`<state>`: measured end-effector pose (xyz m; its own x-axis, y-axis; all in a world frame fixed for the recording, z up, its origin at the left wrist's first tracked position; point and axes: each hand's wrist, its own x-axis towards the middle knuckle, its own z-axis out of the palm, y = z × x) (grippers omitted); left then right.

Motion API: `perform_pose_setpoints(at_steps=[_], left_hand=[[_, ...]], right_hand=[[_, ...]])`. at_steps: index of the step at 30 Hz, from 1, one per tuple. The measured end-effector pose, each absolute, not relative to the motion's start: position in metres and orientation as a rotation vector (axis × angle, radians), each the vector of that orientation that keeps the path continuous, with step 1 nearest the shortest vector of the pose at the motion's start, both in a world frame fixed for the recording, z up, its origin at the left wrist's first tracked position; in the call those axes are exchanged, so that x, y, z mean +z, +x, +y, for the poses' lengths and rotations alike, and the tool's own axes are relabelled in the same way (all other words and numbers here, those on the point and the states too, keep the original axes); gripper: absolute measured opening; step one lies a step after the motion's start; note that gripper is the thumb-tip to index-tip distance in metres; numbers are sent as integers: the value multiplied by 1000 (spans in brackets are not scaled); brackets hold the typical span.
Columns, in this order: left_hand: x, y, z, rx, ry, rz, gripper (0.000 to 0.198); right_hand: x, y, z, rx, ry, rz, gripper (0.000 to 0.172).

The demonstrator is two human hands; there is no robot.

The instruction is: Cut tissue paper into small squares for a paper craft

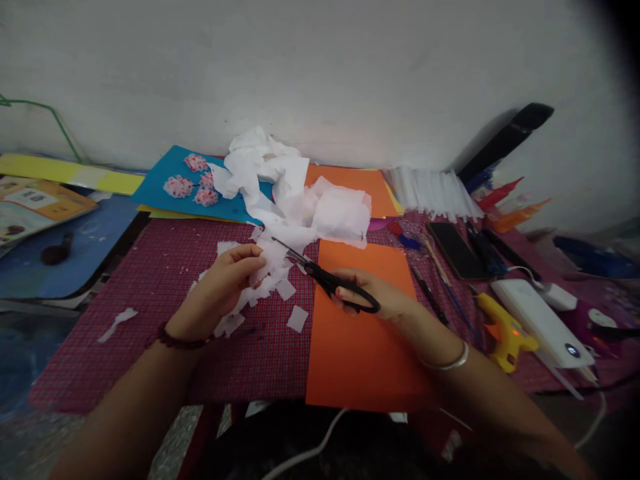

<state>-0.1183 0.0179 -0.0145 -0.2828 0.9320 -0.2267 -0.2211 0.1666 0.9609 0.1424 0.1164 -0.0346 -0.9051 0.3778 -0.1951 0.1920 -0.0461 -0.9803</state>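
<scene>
My right hand (357, 291) grips a pair of black-handled scissors (325, 275), its blades pointing up and left toward my other hand. Between the thumb and fingers of my left hand (231, 272) is a piece of thin white tissue paper (273, 256), close to the blade tips. Whether the blades touch that paper I cannot tell. Below and around my left hand lie several small cut tissue squares (298, 319) on the red checked cloth (280, 363). An orange sheet (363, 360) is under my right hand.
Crumpled white tissue (265, 163) and a blue sheet (160, 183) with pink-white paper flowers (179, 187) lie by the wall. On the right are a phone (456, 250), a yellow glue gun (505, 330), a white power bank (543, 320) and clear glue sticks (433, 193).
</scene>
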Motion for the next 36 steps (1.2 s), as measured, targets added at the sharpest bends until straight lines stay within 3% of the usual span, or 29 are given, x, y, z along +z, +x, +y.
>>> perform_pose_setpoints(at_steps=[5, 13, 22, 29, 36], left_hand=[[-10, -123, 16, 1325, 759, 1416, 24], [-8, -122, 14, 1578, 806, 1419, 14], [-17, -116, 18, 1383, 794, 1357, 15], [-7, -123, 17, 1674, 632, 1166, 14], [-11, -121, 17, 1543, 596, 1127, 12]], right_hand=[[-35, 143, 120, 2042, -521, -2161, 69], [-33, 150, 126, 1992, -410, -2261, 63], [-33, 146, 123, 2019, -404, -2317, 63], [-28, 148, 123, 1979, -430, -2313, 57], [-29, 145, 124, 2007, -335, -2341, 69]])
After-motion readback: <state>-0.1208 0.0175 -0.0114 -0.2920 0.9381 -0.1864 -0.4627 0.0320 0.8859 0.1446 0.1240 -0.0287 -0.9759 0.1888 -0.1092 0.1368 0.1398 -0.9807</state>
